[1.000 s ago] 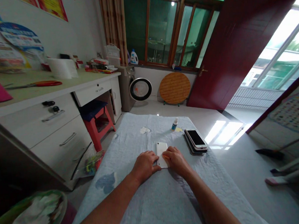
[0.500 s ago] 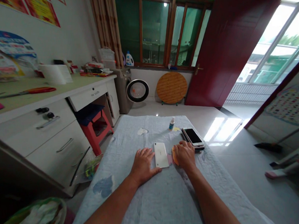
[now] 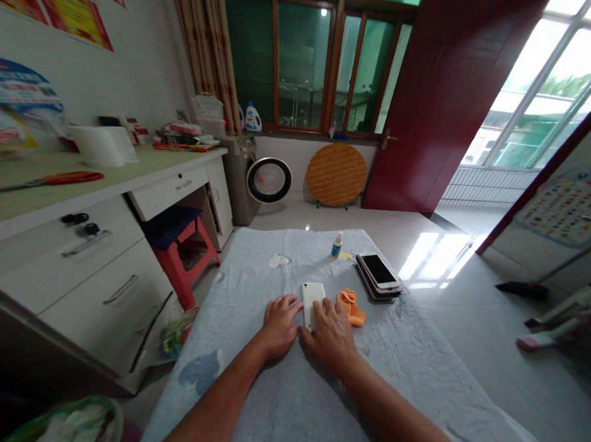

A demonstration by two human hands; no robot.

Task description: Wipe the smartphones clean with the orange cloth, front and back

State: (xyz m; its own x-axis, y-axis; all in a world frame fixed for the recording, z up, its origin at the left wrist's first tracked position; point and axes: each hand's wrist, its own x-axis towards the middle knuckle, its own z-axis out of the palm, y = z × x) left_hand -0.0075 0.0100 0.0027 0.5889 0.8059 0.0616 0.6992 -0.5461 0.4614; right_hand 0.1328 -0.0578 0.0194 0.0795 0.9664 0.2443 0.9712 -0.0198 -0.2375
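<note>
A white smartphone [image 3: 308,303] lies back side up on the cloth-covered table, between my hands. My left hand [image 3: 279,325] grips its left edge, fingertips at the side and thumb near the lower corner. Over the phone's right half lies my right hand [image 3: 331,332], its fingers bent on the back and thumb at the bottom end; it hides that part. Just right of this hand rests a crumpled orange cloth [image 3: 351,309], held by neither hand. Farther right is a stack of phones [image 3: 379,276], the top one screen up. A small spray bottle [image 3: 336,247] stands behind.
A pale blue cloth [image 3: 258,263] covers the table. To the left are a white desk [image 3: 172,168] with scissors [image 3: 67,177] on it and a red stool [image 3: 190,254]. A bin [image 3: 115,419] sits at lower left. A washing machine [image 3: 240,178] has its door open.
My right hand has let go of the orange cloth and moved left onto the white smartphone. My left hand's fingers have drawn in closer at the phone's edge.
</note>
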